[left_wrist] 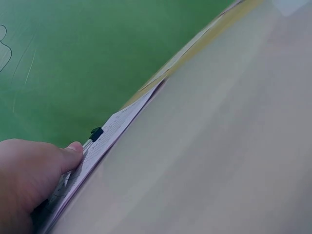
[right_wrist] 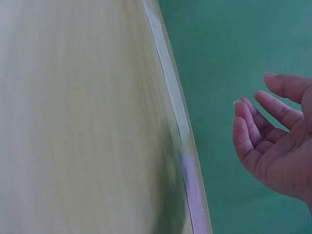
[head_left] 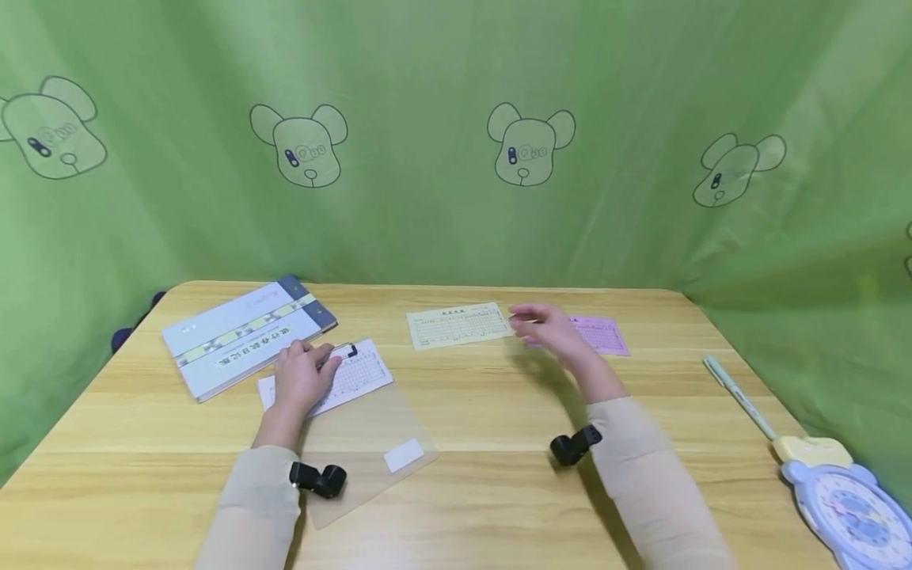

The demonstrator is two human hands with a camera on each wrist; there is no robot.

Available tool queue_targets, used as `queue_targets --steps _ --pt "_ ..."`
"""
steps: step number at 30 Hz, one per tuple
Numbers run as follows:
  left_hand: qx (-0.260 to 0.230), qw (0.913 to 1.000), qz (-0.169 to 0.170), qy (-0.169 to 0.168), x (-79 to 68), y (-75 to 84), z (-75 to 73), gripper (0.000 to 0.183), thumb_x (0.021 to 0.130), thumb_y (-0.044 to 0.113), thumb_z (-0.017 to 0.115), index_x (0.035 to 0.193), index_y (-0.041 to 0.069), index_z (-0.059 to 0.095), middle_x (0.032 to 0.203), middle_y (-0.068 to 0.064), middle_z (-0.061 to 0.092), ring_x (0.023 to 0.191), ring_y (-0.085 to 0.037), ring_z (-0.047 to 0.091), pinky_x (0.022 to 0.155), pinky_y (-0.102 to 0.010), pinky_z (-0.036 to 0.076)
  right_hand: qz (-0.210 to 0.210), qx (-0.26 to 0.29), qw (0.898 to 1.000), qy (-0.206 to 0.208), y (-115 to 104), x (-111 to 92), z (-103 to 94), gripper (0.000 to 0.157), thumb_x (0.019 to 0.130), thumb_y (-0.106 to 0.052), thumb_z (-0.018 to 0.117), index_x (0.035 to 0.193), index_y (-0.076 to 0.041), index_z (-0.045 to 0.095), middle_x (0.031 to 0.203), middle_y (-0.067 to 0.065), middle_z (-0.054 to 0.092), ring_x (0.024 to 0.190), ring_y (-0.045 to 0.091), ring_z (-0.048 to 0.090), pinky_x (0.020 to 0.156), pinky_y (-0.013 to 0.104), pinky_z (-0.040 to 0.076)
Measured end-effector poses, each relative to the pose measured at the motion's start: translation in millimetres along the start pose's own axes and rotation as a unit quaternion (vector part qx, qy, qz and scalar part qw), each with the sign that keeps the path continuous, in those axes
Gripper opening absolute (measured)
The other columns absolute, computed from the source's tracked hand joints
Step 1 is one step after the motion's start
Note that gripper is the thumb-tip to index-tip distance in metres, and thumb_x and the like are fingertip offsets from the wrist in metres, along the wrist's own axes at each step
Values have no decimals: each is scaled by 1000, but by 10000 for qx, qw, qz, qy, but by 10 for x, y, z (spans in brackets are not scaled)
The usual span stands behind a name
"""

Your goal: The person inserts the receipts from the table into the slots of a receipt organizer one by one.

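Read the desk [head_left: 484, 507] as a dial, twelve at its far edge. Near ten, the left hand [head_left: 302, 376] pinches the clip [head_left: 351, 350] of a translucent clipboard [head_left: 359, 447] over a white printed form [head_left: 366, 370]; a bank-deposit journal [head_left: 245, 336] lies at that hand's ten o'clock. Just past one, the right hand [head_left: 549, 328] hovers, fingers loosely bent and released, between a cream form [head_left: 452, 326] at twelve and a purple form [head_left: 604, 338] at two.
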State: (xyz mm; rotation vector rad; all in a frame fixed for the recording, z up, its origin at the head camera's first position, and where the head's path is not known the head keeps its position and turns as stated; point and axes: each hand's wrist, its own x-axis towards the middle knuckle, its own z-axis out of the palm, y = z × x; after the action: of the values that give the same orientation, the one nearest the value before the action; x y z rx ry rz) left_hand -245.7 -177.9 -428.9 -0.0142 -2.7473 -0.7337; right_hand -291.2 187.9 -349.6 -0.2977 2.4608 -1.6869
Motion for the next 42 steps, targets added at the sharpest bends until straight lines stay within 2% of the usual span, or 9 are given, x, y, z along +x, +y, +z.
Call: queue_targets --steps 6,12,15,20,22,27,33,38,42 --pt "-61 10000 -67 -36 -7 16 -14 38 85 29 52 112 3 58 96 -16 43 86 -30 36 77 -43 27 357 -7 9981 509 138 27 -490 45 85 -9 52 125 6 37 121 25 40 105 34 41 89 45 31" --pt "-115 9999 -78 -17 -7 37 -20 37 84 28 54 111 3 58 96 -17 44 86 -30 36 78 -43 27 603 -124 9931 996 324 17 -862 55 85 -20 54 128 7 33 121 25 40 107 31 42 90 43 31" --pt "-137 9999 -29 10 -2 37 -17 37 84 28 54 111 3 58 95 -17 44 86 -31 37 78 -43 27 683 -128 9910 1148 449 14 -1019 61 83 -25 58 129 5 32 120 21 43 106 29 43 91 43 29" --pt "-141 9999 1 75 4 25 -20 37 84 28 55 110 3 58 95 -17 45 86 -31 37 78 -43 27 1236 -23 9818 1444 662 39 -1225 73 73 -36 67 131 -6 35 110 4 51 96 14 47 87 37 33" --pt "-142 9999 11 83 5 19 -19 36 84 28 55 110 3 59 94 -17 45 87 -31 37 78 -43 27 1395 -181 9792 1466 709 18 -1270 75 72 -37 68 132 -6 34 112 7 48 95 14 46 84 33 36" --pt "-134 9999 -6 27 8 12 -9 37 84 28 54 111 3 58 95 -17 45 87 -30 36 78 -43 27 1495 -461 9790 1307 746 -70 -1302 72 81 -30 59 134 2 23 130 26 28 109 34 34 86 35 33" --pt "-167 9998 -52 30 12 11 -3 37 84 28 54 111 4 58 94 -16 44 86 -29 36 77 -42 27 1729 -229 9752 1360 830 -79 -1309 67 84 -24 55 135 0 20 136 25 14 119 39 21 95 44 20" --pt "-143 9999 -28 57 7 11 -3 36 84 28 54 110 4 59 95 -16 45 87 -30 36 77 -43 28 1806 -98 9699 1631 935 -61 -1290 65 82 -15 57 134 1 23 136 24 17 122 36 17 98 41 15" --pt "-122 9999 8 107 2 4 -4 35 83 27 55 109 4 59 94 -17 45 86 -30 37 76 -43 28 1686 -486 9692 1728 1018 -51 -1259 64 80 -12 58 132 4 25 133 27 22 121 37 20 97 40 16"
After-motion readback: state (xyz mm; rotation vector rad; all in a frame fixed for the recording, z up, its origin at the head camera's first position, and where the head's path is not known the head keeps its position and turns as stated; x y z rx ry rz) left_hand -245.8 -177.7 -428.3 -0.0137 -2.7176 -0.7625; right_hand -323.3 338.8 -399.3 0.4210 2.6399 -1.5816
